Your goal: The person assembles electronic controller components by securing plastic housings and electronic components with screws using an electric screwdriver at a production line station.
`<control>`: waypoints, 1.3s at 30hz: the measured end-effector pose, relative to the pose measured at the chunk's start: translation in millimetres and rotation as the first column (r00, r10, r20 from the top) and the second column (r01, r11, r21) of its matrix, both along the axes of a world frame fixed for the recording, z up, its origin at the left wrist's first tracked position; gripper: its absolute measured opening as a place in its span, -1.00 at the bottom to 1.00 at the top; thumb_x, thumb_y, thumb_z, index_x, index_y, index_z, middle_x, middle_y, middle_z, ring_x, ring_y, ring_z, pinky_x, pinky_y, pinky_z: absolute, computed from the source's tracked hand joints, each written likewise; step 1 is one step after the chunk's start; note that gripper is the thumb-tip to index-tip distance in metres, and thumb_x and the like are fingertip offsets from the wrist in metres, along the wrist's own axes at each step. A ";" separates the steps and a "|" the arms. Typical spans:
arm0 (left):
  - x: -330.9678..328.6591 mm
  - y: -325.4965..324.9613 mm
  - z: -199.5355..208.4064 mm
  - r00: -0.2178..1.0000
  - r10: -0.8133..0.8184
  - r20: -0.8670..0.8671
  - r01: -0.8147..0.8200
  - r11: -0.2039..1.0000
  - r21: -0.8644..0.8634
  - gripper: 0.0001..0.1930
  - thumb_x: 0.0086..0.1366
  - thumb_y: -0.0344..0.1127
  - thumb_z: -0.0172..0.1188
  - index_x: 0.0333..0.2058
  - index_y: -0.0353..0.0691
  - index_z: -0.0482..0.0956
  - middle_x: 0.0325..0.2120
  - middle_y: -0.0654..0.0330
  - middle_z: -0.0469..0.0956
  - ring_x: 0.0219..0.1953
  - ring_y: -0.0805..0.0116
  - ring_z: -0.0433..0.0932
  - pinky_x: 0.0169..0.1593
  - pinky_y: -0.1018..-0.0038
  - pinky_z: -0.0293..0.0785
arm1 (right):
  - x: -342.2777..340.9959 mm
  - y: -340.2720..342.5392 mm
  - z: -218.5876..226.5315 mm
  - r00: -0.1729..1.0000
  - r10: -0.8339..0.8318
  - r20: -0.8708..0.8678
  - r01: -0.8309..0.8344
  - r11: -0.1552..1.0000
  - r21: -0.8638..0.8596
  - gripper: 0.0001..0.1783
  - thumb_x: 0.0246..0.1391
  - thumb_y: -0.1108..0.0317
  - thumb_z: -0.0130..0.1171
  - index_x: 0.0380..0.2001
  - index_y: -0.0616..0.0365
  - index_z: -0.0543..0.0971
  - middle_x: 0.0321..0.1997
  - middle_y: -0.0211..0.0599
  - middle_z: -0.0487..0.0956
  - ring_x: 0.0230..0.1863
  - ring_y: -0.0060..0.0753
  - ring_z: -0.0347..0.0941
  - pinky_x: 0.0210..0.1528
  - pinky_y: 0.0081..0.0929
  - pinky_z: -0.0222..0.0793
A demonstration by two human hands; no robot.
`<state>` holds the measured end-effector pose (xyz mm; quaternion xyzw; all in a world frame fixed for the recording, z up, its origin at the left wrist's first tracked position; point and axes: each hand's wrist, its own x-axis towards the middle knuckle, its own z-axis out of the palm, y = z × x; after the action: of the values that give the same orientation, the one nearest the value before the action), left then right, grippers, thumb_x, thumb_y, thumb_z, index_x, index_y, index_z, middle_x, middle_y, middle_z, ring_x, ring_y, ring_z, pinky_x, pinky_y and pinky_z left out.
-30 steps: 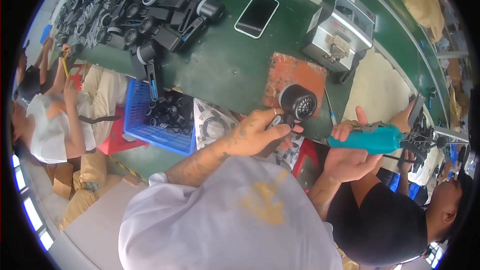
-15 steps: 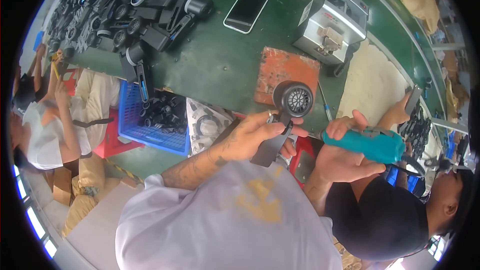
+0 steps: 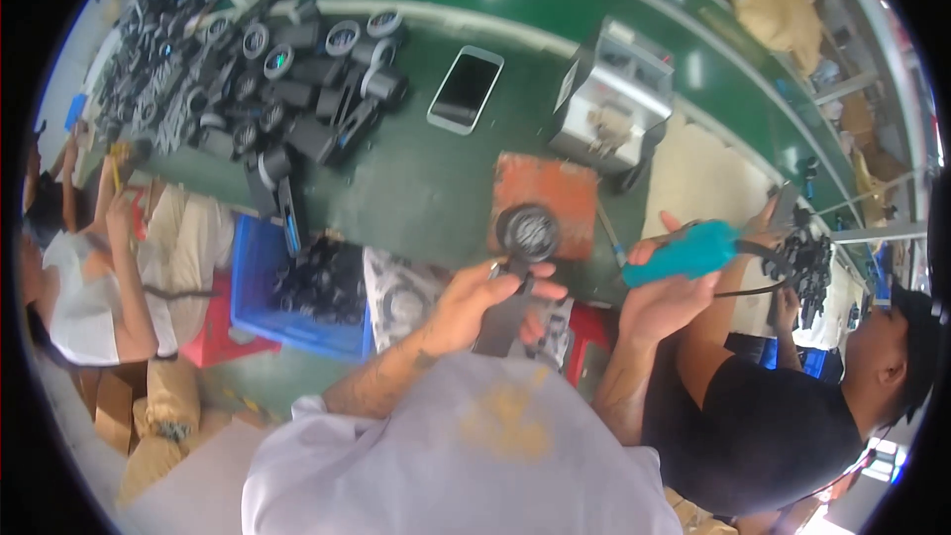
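Observation:
My left hand (image 3: 461, 309) is closed around the flat black handle of a device with a round, spoked, wheel-like head (image 3: 532, 232). That head points up over the near part of a worn orange-red board (image 3: 555, 181) on the green table. Turned palm up, my right hand (image 3: 666, 305) has its fingers wrapped around a teal corded electric screwdriver (image 3: 684, 253), held to the right of the device. Its tip is not discernible. A black cable leaves its right end. Between the board and my right hand, a thin rod-like tool (image 3: 608, 228) lies on the table.
A large heap of similar black devices (image 3: 287, 94) covers the table's left. A phone (image 3: 466, 89) and a grey metal machine (image 3: 614, 99) stand farther back. Below the edge is a blue crate (image 3: 248, 277) of black parts. A co-worker in black (image 3: 763, 426) sits close right, another person (image 3: 89, 277) left.
The view has shifted, so table items appear lower and farther left. The screwdriver has tilted, its cable end now higher. The device's head is turned slightly and still in my left hand.

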<state>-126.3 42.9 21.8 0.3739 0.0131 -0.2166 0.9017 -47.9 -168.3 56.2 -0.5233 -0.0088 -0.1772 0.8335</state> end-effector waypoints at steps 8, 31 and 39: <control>-0.7 17.7 -1.7 0.981 0.193 0.031 -0.195 0.965 0.173 -0.51 0.47 -0.19 -0.11 0.20 -0.46 0.32 -0.01 -0.20 0.57 -0.41 0.20 0.64 -0.31 0.34 0.62 | 14.8 -33.9 -30.8 0.999 0.048 0.022 -0.032 0.886 -0.463 -0.29 0.34 -0.18 -0.05 0.26 0.22 0.33 -0.14 -0.30 0.55 -0.24 -0.53 0.43 -0.14 -0.51 0.35; 168.5 -25.9 204.0 0.989 -0.032 0.148 -0.057 0.829 0.556 -0.68 0.50 -0.29 -0.03 0.06 -0.38 0.49 -0.21 0.12 0.69 -0.43 0.44 0.65 -0.26 0.47 0.60 | 47.0 -59.5 95.9 0.662 0.174 -0.730 -0.715 0.441 -0.543 -0.33 0.30 -0.03 0.05 0.31 0.18 0.33 0.26 -0.04 0.42 0.27 -0.17 0.34 0.25 -0.26 0.25; 171.1 -15.8 214.9 0.995 0.102 -0.013 -0.085 0.884 0.460 -0.64 0.51 -0.31 -0.11 0.16 -0.33 0.43 -0.13 0.12 0.65 -0.41 0.41 0.62 -0.26 0.49 0.58 | 73.9 -59.4 281.4 0.341 0.031 -0.940 -0.940 0.044 -0.339 -0.44 0.32 0.01 0.01 0.23 0.14 0.40 0.19 -0.04 0.47 0.17 -0.20 0.38 0.14 -0.28 0.30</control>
<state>44.9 27.2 236.8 0.5711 0.0985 -0.1705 0.7969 26.0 -227.7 337.7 -0.8476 0.0213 0.4498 0.2806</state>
